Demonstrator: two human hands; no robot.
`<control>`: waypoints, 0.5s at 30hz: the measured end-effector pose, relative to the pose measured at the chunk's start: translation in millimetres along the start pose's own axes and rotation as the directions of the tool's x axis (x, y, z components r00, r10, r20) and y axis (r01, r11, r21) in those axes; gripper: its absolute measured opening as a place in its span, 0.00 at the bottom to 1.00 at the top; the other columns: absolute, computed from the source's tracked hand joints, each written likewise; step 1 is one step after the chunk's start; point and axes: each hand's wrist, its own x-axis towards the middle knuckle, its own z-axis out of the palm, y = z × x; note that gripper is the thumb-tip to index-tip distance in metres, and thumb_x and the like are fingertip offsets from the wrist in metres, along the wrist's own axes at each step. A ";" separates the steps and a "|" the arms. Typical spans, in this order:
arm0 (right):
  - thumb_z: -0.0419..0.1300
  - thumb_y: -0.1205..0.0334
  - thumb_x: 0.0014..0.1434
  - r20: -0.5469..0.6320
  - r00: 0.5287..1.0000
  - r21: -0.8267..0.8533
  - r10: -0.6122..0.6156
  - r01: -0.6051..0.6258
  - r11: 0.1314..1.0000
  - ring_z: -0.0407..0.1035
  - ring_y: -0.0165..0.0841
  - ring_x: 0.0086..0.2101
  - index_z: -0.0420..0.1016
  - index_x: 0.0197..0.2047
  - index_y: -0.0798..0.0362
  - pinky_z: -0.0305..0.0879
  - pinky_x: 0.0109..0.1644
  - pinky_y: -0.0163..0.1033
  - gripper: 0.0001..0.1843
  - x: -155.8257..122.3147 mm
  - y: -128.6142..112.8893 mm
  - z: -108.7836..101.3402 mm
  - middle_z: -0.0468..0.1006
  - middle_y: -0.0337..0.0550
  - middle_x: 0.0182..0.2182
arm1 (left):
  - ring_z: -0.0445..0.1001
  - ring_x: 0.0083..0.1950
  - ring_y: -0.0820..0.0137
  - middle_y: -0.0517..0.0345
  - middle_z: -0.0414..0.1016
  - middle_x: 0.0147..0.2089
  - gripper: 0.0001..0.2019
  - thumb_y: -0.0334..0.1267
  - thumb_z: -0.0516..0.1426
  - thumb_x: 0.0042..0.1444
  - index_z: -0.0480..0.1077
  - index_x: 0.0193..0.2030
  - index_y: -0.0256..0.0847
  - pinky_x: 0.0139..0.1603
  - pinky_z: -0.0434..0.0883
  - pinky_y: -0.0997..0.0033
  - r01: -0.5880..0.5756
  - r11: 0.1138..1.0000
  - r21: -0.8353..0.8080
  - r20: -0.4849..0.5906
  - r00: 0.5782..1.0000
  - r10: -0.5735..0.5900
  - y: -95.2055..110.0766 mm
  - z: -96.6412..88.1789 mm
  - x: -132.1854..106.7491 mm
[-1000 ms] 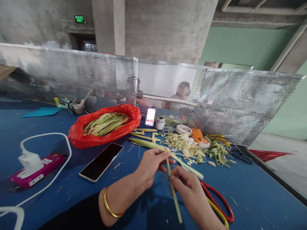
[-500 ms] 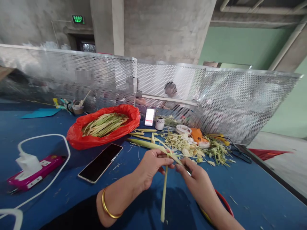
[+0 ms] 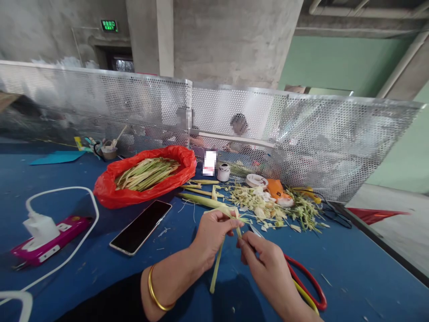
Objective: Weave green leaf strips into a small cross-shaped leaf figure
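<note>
Pale green leaf strips (image 3: pixel 214 273) cross between my two hands above the blue table. My left hand (image 3: pixel 214 230), with a gold bangle at the wrist, pinches them near their crossing; one strip hangs down below it. The fingers of my right hand (image 3: pixel 264 259) are closed on the lower end of a short strip coming out of the crossing. Scissors (image 3: pixel 310 286) with red and yellow handles lie on the table, partly behind my right hand, blade tip showing above it. A longer green leaf (image 3: pixel 197 200) stretches away left beyond my left hand.
A red plastic bag (image 3: pixel 110 199) of leaf strips (image 3: pixel 147 174) stands at left, near a phone (image 3: pixel 140 228) and a magenta power strip (image 3: pixel 50 239). Leaf scraps (image 3: pixel 258 203), a tape roll (image 3: pixel 256 181) and a small pot (image 3: pixel 223 172) lie before a perforated metal screen (image 3: pixel 228 107).
My right hand has moved down and a little left along the strip, uncovering more of the scissors. The hanging strip has swung left and up.
</note>
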 end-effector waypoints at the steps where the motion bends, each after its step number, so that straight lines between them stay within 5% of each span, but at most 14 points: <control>1: 0.52 0.52 0.63 -0.027 1.000 0.013 -0.008 0.008 1.000 0.64 0.33 0.25 0.67 0.24 0.50 0.55 0.29 0.35 0.18 1.6 -0.4 -3.4 0.72 0.40 0.22 | 0.63 0.24 0.78 0.61 0.73 0.27 0.10 0.36 0.68 0.37 0.76 0.27 0.36 0.28 0.62 0.76 -0.010 1.000 0.014 0.018 1.000 0.010 0.3 -0.4 -0.4; 5: 0.56 0.46 0.59 -0.191 0.977 0.207 0.095 -0.055 0.977 0.66 0.37 0.33 0.74 0.33 0.51 0.60 0.36 0.37 0.17 13.0 1.6 -20.3 0.76 0.44 0.30 | 0.63 0.23 0.78 0.63 0.72 0.24 0.11 0.38 0.68 0.39 0.75 0.28 0.37 0.27 0.62 0.76 -0.022 0.997 0.074 0.181 0.984 0.009 2.7 0.7 -6.6; 11: 0.67 0.47 0.48 0.143 0.943 0.684 0.302 -0.314 0.658 0.65 0.33 0.28 0.75 0.28 0.55 0.61 0.34 0.36 0.19 21.8 4.5 -25.1 0.74 0.40 0.25 | 0.66 0.25 0.75 0.61 0.75 0.27 0.12 0.36 0.68 0.38 0.76 0.31 0.38 0.24 0.62 0.76 0.037 0.988 0.151 0.354 0.931 -0.089 5.4 6.1 -17.1; 15: 0.70 0.54 0.43 0.137 0.923 0.794 0.360 -0.319 0.517 0.61 0.28 0.24 0.72 0.25 0.54 0.59 0.29 0.33 0.15 19.6 0.4 -20.1 0.70 0.36 0.22 | 0.67 0.27 0.74 0.57 0.76 0.30 0.13 0.41 0.68 0.40 0.76 0.31 0.37 0.27 0.62 0.76 0.048 0.987 0.156 0.378 0.920 -0.104 6.7 5.3 -17.8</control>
